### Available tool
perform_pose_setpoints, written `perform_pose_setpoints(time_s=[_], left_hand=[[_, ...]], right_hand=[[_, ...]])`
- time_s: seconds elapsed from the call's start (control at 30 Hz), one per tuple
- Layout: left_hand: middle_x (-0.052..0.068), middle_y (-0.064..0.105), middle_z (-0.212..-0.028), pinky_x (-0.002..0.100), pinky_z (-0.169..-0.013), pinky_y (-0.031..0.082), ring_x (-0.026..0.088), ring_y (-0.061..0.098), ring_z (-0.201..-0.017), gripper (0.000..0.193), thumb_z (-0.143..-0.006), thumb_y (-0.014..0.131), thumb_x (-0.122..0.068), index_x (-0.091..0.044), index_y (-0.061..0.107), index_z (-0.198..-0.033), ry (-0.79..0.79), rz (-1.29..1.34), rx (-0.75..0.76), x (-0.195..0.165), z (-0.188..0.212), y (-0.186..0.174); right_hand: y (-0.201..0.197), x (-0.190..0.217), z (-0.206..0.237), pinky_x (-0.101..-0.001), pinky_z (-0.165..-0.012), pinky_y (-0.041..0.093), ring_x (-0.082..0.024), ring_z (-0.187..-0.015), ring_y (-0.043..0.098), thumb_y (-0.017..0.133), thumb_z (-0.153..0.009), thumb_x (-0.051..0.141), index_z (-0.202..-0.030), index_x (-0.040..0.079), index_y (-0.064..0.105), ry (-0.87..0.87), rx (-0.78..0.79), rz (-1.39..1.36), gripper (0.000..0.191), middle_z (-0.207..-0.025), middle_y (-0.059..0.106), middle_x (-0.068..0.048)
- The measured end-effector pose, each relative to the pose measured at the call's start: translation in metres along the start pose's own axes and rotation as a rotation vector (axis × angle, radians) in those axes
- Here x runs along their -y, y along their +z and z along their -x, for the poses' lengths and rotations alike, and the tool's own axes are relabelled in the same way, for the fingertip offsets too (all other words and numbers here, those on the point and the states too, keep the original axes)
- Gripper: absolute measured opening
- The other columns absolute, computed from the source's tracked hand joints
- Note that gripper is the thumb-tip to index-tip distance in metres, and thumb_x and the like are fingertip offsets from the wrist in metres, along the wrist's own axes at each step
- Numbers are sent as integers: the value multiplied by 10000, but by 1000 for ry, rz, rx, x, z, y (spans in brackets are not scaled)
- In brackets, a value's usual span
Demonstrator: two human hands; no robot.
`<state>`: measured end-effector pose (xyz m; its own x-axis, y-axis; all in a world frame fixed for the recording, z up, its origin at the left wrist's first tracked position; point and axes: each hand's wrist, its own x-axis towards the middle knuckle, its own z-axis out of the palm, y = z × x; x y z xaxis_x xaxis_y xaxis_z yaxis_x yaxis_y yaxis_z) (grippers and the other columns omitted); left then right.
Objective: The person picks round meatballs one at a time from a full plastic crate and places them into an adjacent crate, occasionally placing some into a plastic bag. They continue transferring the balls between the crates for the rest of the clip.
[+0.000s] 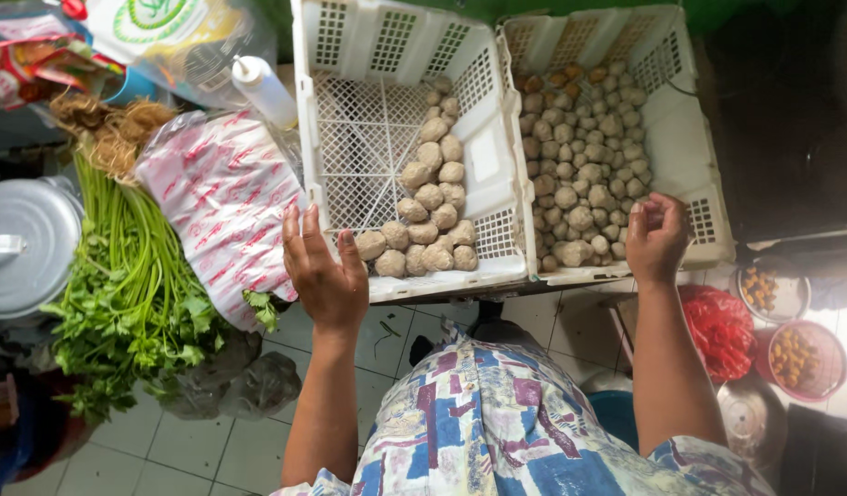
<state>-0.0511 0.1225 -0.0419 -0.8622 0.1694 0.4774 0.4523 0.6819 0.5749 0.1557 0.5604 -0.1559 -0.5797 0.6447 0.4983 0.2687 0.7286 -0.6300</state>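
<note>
At lower centre of the frame the left hand (324, 273) is spread wide, holding nothing, just before the near rim of the left white crate (350, 138), whose right side holds a row of pale meatballs (430, 207). Right of centre, the right hand (656, 237) hovers with fingers curled over the right white crate (681, 129), heaped with meatballs; whether it grips one I cannot tell. Green celery (129, 276) lies at left.

Bare left hand (324, 276) and bare right hand (656, 241), forearms uncovered, no rings or watch showing, loose patchwork-print garment (497, 422) in blue, maroon, cream and pale yellow blocks
</note>
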Motion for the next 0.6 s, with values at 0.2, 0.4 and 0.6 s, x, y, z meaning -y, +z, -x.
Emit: perform_pose_setpoints(time_s=[0.2, 0.4, 0.6], left_hand=[[296, 509, -1474, 569, -1131, 411, 476, 509, -1368, 498, -1108, 522, -369, 9, 542, -1431, 0, -101, -19, -6, -1, -2], [295, 544, -1462, 575, -1105, 442, 487, 550, -1333, 539, -1142, 477, -448, 7, 569, -1417, -1, -205, -49, -8, 3, 4], [290, 561, -1452, 556, -1107, 489, 473, 579, -1335, 584, -1172, 442, -495, 22, 571, -1413, 4, -284, -67, -13, 1, 5]], right_hand=[[4, 3, -3, -312, -761, 566, -190, -813, 690, 762, -1009, 95, -1226, -9, 642, -5, 56, -11, 268, -1006, 705, -110], [-4, -27, -14, -310, -737, 576, -181, -828, 673, 730, -1026, 125, -1201, 1, 667, 268, 259, -356, 223, -997, 719, -113], [5, -36, -75, -420, -839, 595, -303, -1016, 736, 725, -968, 251, -1405, 139, 557, 163, 750, 151, 481, -1253, 680, -147]])
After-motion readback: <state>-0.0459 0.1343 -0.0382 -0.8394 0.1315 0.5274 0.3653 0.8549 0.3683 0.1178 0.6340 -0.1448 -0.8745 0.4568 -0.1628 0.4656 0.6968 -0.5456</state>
